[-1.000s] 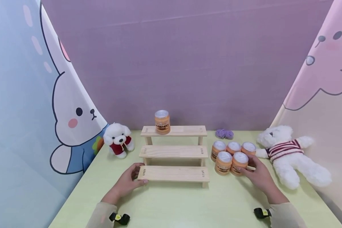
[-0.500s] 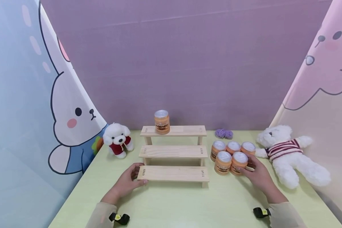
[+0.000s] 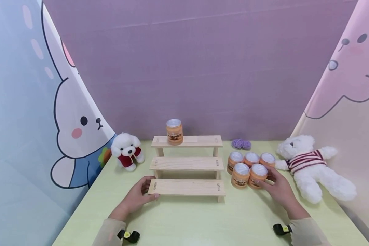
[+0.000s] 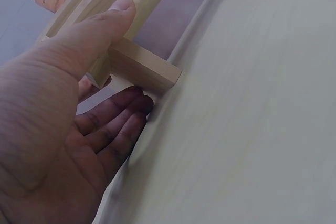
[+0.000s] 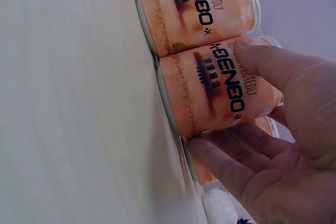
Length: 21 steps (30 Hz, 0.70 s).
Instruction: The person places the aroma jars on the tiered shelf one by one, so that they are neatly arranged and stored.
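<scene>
The left hand [image 3: 137,194] grips the wooden rack [image 3: 187,187] by its left end. Right of the rack, the right hand [image 3: 279,187] holds an orange can [image 3: 256,176] between thumb and fingers.

Purple backdrop [image 3: 203,68], blue rabbit-print left panel [image 3: 15,119], pink-and-cream right panel [image 3: 353,136], pale green tabletop [image 3: 196,222]

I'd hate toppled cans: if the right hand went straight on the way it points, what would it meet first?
The right hand would first meet the front right can it holds; beyond that, probably the back row's middle can, though depth is unclear.
</scene>
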Available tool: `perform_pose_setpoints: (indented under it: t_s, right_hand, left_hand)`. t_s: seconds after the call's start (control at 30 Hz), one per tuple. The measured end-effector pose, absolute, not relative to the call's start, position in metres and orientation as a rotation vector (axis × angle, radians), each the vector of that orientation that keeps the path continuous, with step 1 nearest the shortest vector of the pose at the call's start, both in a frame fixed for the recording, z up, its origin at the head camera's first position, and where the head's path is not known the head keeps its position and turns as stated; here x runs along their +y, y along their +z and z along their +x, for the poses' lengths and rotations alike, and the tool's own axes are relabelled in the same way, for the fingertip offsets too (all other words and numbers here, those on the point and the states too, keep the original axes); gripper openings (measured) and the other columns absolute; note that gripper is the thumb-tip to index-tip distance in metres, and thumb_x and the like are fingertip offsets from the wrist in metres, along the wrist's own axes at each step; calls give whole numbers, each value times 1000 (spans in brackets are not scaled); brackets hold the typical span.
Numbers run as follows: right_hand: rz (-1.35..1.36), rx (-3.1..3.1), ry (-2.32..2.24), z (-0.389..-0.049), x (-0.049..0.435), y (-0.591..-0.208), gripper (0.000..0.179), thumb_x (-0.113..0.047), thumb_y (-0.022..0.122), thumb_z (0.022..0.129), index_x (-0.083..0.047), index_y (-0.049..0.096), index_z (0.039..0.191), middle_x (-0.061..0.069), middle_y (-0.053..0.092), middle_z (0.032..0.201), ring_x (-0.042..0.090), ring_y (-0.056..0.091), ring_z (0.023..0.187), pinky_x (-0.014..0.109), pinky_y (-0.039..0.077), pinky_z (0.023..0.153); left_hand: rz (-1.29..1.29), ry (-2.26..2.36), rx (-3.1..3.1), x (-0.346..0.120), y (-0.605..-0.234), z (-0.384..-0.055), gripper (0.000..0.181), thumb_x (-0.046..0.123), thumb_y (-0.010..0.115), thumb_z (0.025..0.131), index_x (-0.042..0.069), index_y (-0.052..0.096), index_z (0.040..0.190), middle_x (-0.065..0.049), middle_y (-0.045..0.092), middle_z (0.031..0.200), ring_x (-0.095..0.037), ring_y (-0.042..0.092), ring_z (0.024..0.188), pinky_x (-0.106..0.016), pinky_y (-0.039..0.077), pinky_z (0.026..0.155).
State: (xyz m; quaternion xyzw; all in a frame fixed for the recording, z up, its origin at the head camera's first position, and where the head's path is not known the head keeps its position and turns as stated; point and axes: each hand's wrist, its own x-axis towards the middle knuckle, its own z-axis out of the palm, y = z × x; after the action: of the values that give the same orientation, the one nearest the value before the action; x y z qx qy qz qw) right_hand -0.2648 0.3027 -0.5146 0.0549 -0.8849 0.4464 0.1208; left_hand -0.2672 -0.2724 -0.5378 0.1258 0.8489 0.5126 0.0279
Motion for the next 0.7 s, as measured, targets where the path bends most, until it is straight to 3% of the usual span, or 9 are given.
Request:
perform_pose_setpoints:
  t_s: [0.33,0.57,0.7]
  right_hand:
    - [151,-2483,1248,-263,302,-514,71,-20,85,91,-3,51,151,25,66,128,41,64,113,18,52,81]
    - [144,-2392,1251,-264,302,-511,67,-16,86,89,0,55,146,24,67,120,-1,57,100,14,52,77]
    - [131,-2364,1273,-263,302,-509,67,-16,86,89,0,54,146,23,66,119,-9,53,97,11,52,75]
  left_hand:
    - [371,1572,2612,-273,-538,-267,71,29,90,85,17,52,144,-5,64,126,-23,62,112,-33,49,99]
    - [366,1585,2608,-273,-538,-267,72,29,90,85,17,52,144,-5,64,126,-23,62,112,-34,49,99]
    - [373,1586,2604,-273,-538,-267,72,29,90,85,17,52,145,-6,65,126,-23,62,112,-33,49,99]
